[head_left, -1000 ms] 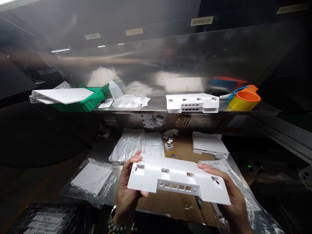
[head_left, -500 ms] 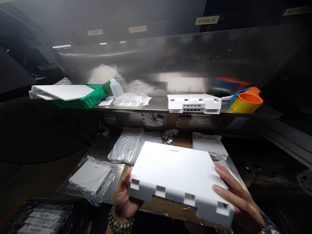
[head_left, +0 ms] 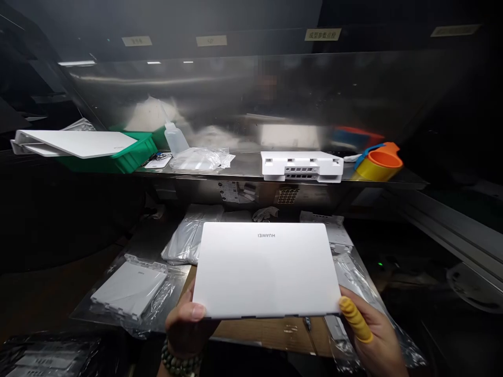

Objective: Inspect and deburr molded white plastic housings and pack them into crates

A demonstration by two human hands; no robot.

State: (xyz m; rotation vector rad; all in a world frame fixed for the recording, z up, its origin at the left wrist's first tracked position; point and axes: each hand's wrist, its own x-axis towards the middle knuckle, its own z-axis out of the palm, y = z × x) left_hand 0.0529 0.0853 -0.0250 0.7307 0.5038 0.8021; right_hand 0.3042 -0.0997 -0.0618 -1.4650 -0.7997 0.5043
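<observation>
A white plastic housing point(head_left: 267, 275) marked HUAWEI, its lettering upside down to me, is held up over the bench with its broad face towards me. My left hand point(head_left: 187, 317), with a beaded bracelet at the wrist, grips the lower left corner, thumb on the face. On the lower right corner my right hand point(head_left: 367, 327) is closed, its thumb in a yellow finger cot. The fingers behind the housing are hidden. Below it shows brown cardboard point(head_left: 271, 335) on the bench.
Bagged white housings lie at left point(head_left: 129, 288) and behind point(head_left: 192, 230). More white parts point(head_left: 326, 228) lie at right. The shelf carries a green bin point(head_left: 133, 152), a squeeze bottle point(head_left: 176, 139), another housing point(head_left: 302, 166) and a yellow-orange tape roll point(head_left: 379, 163).
The housing has tilted so its notched side edge turned away and its broad face now squarely faces me. My right hand shifted from the right side to the lower right corner.
</observation>
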